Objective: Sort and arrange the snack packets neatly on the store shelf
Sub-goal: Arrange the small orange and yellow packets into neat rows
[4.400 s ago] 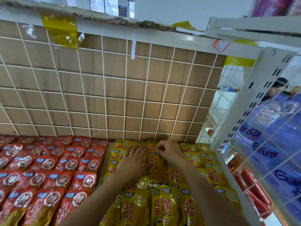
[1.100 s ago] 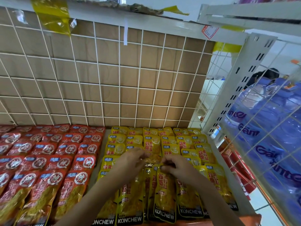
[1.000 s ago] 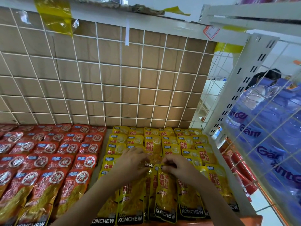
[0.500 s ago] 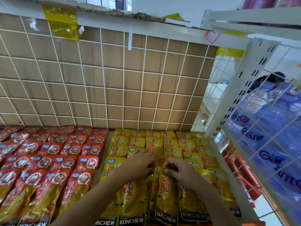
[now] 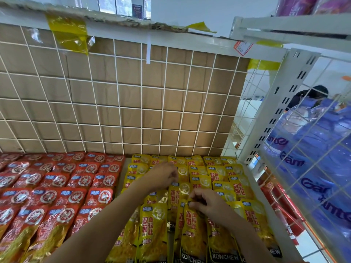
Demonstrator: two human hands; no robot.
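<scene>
Head view: a store shelf [image 5: 121, 177] stocked in two blocks. Red snack packets [image 5: 57, 181] lie in overlapping rows on the left. Yellow snack packets [image 5: 218, 173] fill the right half, from the back panel to the front edge. The two blocks are parted by a narrow bare strip. Behind them rises a white wire grid [image 5: 141, 111] backed by brown cardboard [image 5: 129, 95]. A white slotted upright [image 5: 281, 111] closes the shelf on the right. Beyond its mesh stand large blue water bottles [image 5: 313, 149].

Both forearms reach in over the front rows and cover several yellow packets. The left hand [image 5: 161, 177] rests on the middle rows of the yellow block, fingers bent and held together. Their tips lie against the foil, and whether they pinch a packet cannot be told. The right hand [image 5: 207, 204] sits nearer the front. Its thumb and curled fingers pinch the top edge of a front yellow packet [image 5: 191, 230], which lies flat among its neighbours.
</scene>
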